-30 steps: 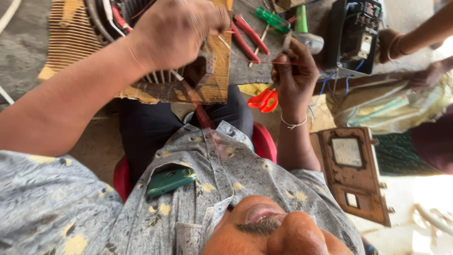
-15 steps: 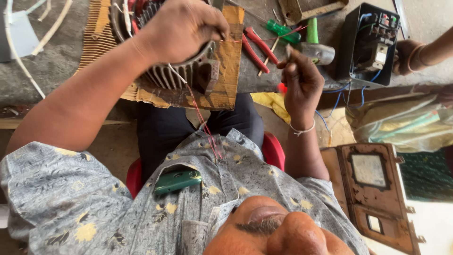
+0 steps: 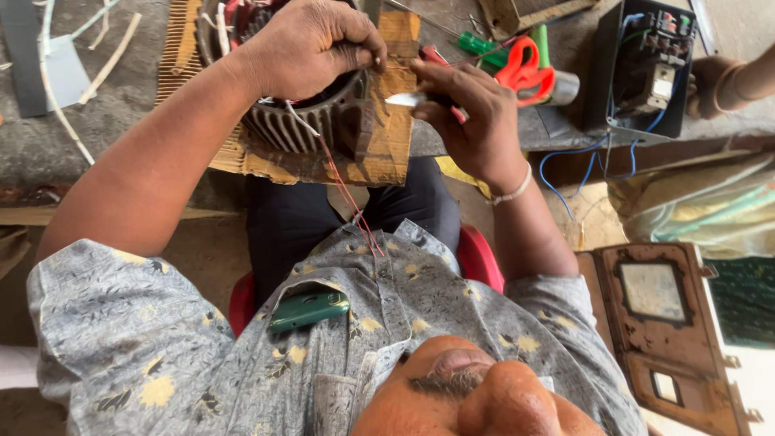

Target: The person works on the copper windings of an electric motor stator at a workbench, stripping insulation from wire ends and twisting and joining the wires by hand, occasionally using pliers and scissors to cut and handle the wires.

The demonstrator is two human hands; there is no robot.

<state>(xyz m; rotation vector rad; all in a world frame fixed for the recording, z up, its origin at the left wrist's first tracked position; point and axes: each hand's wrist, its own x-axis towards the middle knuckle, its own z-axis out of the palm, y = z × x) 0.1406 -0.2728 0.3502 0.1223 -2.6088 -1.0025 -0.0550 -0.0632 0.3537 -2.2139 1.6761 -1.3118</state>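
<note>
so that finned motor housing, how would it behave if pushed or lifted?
Probably heavy for its size: the finned housing looks like cast metal. Being round, it might roll off the cardboard if the left hand let go. The red wires trailing from it look floppy and could snag.

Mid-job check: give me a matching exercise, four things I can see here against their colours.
Things:
1. scissors handles
2. phone in shirt pocket
3. loose wires under the switch box
4. wristband on the right hand

Colours:
A. blue
B. white
C. orange-red
D. dark green

Pairs: 1-C, 2-D, 3-A, 4-B
</note>
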